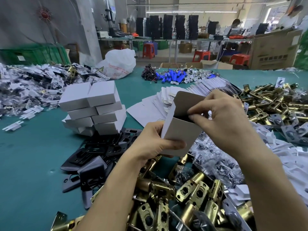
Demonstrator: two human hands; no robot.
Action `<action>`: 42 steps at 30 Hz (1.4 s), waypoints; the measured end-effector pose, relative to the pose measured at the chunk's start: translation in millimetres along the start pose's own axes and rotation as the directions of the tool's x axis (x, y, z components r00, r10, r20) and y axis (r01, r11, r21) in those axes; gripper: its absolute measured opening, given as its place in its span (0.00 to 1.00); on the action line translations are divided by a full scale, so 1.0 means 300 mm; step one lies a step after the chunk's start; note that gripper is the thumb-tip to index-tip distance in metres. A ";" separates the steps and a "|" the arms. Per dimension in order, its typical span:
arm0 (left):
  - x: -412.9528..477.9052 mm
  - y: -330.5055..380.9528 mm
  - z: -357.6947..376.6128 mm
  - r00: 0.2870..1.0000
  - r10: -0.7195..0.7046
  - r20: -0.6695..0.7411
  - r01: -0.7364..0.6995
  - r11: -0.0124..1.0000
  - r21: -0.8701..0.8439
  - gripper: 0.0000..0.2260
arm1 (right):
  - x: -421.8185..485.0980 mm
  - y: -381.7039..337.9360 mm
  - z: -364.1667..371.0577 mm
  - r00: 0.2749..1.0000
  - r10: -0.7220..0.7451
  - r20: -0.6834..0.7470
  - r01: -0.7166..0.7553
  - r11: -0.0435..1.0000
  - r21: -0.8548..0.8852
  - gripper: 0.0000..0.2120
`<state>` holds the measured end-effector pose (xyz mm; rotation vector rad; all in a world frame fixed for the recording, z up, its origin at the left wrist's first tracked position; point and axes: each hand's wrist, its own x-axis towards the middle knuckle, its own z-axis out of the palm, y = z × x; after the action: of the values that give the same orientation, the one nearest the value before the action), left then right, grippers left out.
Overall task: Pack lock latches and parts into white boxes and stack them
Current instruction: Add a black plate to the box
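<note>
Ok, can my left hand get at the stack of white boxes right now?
Probably not yet: the left hand grips the open box. The path over the black plates to the stack looks free.

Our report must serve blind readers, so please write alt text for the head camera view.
A person's left hand grips a white box while the right hand pinches at its open top, lid flap raised. Around the hands lie brass latches and black plates on a green table, with a stack of closed white boxes behind to the left.
</note>
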<state>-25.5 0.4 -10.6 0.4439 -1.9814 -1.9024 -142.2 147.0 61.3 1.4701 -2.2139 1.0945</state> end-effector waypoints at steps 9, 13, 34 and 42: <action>0.012 0.003 -0.009 0.994 -0.044 -0.096 0.031 0.990 -0.135 0.20 | 0.010 0.003 -0.011 0.992 0.092 -0.084 -0.075 0.979 0.188 0.17; 0.010 0.019 -0.016 0.976 -0.062 -0.207 -0.007 0.948 -0.319 0.25 | 0.002 0.085 0.006 0.956 0.294 -0.024 -0.290 0.952 0.097 0.13; 0.014 0.026 -0.009 0.959 -0.149 -0.239 0.048 0.923 -0.381 0.30 | -0.056 0.184 0.130 0.830 0.503 0.240 -0.383 0.828 -0.410 0.06; 0.015 0.002 -0.018 0.969 -0.175 -0.174 0.118 0.948 -0.295 0.27 | -0.015 0.132 0.004 0.891 0.452 0.045 -0.451 0.892 -0.042 0.07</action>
<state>-26.9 -6.6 -9.5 0.6860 -1.5581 -2.1002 -174.5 157.0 40.5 0.9985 -2.6810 1.1494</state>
